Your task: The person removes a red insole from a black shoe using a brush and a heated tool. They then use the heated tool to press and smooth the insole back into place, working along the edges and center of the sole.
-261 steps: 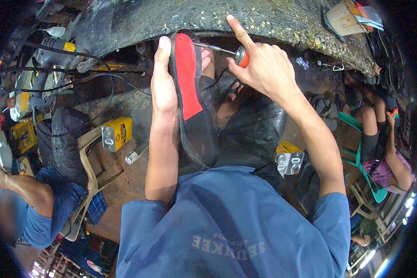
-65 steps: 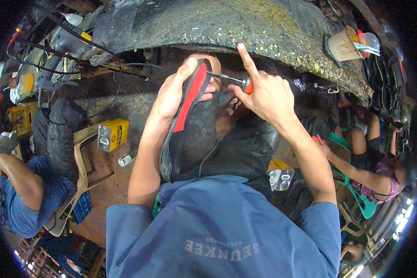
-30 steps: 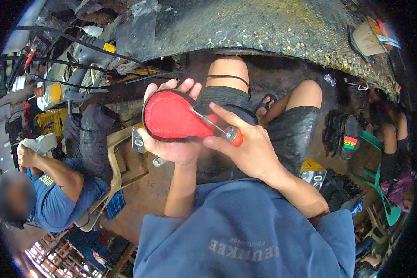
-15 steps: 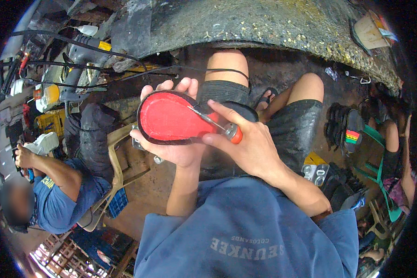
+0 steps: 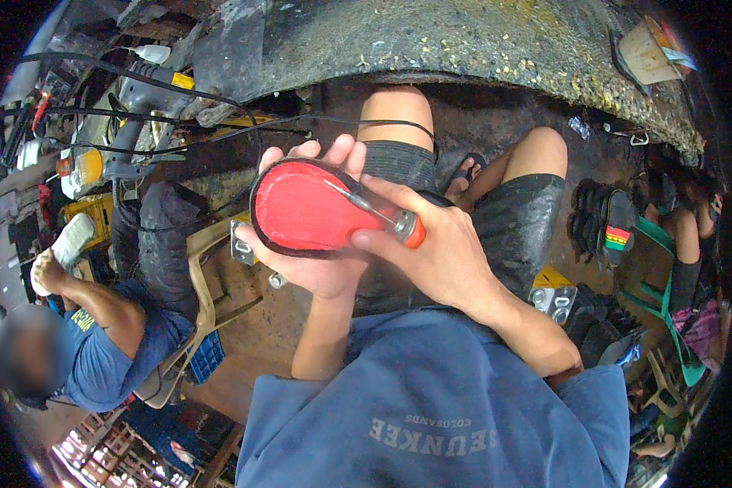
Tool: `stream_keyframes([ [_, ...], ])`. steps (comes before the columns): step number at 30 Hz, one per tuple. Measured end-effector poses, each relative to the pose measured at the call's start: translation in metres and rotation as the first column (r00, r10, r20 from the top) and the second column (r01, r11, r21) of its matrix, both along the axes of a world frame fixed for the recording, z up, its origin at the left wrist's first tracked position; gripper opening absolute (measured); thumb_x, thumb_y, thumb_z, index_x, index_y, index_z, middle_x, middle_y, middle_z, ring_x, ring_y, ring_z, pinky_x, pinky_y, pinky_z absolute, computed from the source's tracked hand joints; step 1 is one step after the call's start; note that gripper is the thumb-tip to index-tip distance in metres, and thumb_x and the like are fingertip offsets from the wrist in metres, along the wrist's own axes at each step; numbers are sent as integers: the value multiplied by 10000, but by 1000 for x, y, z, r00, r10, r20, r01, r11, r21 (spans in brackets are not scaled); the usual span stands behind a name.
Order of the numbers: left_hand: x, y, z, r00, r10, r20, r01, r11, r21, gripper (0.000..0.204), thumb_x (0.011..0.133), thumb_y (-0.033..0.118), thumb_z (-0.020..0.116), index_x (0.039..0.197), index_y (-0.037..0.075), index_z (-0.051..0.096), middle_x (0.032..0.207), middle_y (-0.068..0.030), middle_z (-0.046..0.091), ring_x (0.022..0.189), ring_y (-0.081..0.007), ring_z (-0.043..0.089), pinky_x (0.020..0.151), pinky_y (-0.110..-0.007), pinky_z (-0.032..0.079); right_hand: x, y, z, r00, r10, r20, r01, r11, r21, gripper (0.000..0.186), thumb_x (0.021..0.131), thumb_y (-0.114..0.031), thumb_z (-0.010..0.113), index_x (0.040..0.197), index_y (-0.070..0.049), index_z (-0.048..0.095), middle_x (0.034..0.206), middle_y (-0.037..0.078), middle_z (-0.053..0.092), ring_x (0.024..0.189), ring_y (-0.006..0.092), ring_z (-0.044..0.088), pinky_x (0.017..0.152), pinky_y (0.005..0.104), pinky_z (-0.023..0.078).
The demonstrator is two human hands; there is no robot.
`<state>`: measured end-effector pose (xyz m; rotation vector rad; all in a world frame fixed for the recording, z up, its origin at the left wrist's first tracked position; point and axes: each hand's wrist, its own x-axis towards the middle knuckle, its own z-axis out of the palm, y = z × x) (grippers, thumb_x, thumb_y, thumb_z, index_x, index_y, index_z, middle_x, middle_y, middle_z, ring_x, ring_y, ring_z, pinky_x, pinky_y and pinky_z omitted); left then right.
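Observation:
My left hand cradles a shoe sole with a red face and a dark rim from beneath, its fingertips curled above the far edge. My right hand grips a pointed metal tool with an orange-tipped handle; its shaft lies slanting over the red face toward the sole's wide end. My right thumb rests on the lower part of the sole, and my index finger stretches along the tool above it. My bare knees and dark shorts are behind the sole.
A grimy workbench carries a bucket. A grey power tool and cables lie left. Metal tins and stacked dark soles sit right. A co-worker sits left beside a chair; another person is far right.
The sole has gone from upright to lying sideways, red face up, and my hands have moved lower. Just now the tool's shaft shifted slightly. The left co-worker's held pale object has tilted more upright.

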<state>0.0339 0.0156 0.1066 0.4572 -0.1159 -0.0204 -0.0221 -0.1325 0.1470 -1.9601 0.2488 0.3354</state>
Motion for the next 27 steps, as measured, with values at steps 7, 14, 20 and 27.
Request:
stream_keyframes([
  [7, -2, 0, 3, 997, -70, -34, 69, 997, -21, 968, 1042, 855, 340, 1633, 89, 371, 1503, -242, 564, 1440, -558, 526, 1258, -719, 366, 5, -7, 7, 1000, 10, -2, -10, 999, -30, 652, 890, -538, 883, 1401, -163, 732, 863, 213, 787, 874, 400, 808, 802, 480, 630],
  [14, -6, -2, 5, 987, -149, -64, 146, 988, -56, 989, 1034, 860, 368, 1637, 76, 356, 1518, -267, 555, 1443, -557, 520, 1245, -718, 383, 7, -11, 10, 998, -14, 66, 17, 999, -46, 665, 879, -669, 834, 1328, -182, 768, 860, 239, 791, 858, 460, 789, 795, 552, 639],
  [20, -9, -4, 6, 978, -184, -95, 176, 981, -80, 991, 1032, 858, 385, 1634, 72, 358, 1518, -264, 556, 1439, -551, 522, 1240, -706, 394, 8, -18, 13, 999, 16, 40, -14, 998, -54, 642, 876, -668, 838, 1253, -152, 779, 803, 236, 778, 803, 463, 781, 758, 558, 633],
  [27, -8, -10, 11, 976, -176, -128, 173, 984, -34, 986, 1040, 856, 363, 1636, 70, 357, 1526, -248, 550, 1431, -528, 535, 1222, -696, 416, 8, -19, 10, 994, 18, 111, -5, 993, -119, 631, 864, -661, 852, 1207, -137, 773, 806, 240, 777, 804, 457, 785, 751, 555, 633],
])
